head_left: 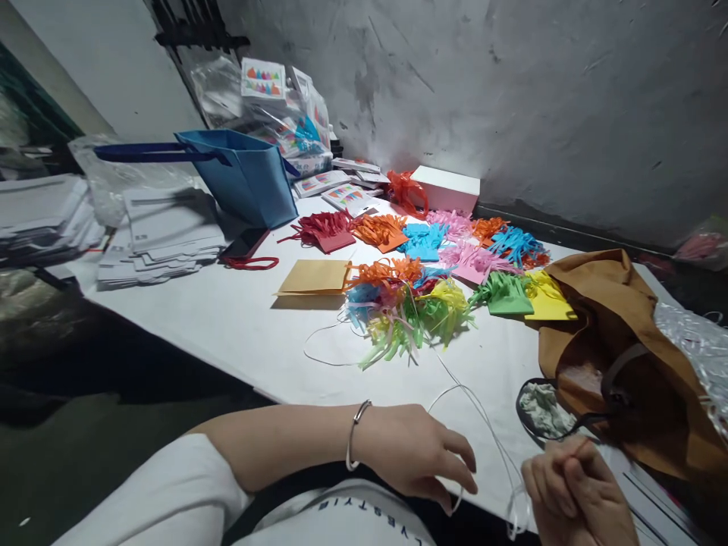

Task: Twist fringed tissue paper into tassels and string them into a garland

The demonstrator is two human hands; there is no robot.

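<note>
My left hand [418,455] reaches across the front of the table, fingers curled, with a thin white string [458,499] at its fingertips. My right hand [580,489] is closed in a pinch at the lower right; what lies between its thumb and finger is too small to make out. More of the string runs close beside it. From there the string stretches back to a tassel garland [398,311], a mixed heap of orange, blue, pink, yellow and green paper fringes. Green [506,293] and yellow [549,296] tassel bundles lie to its right.
Several other tassel bundles [424,241] lie behind the garland. A folded tan card [315,277], a blue bag [244,178] and white packaging stacks [159,235] stand leftward. A brown bag [614,326] and a dark dish [543,409] are at right; a white box [447,188] sits by the wall.
</note>
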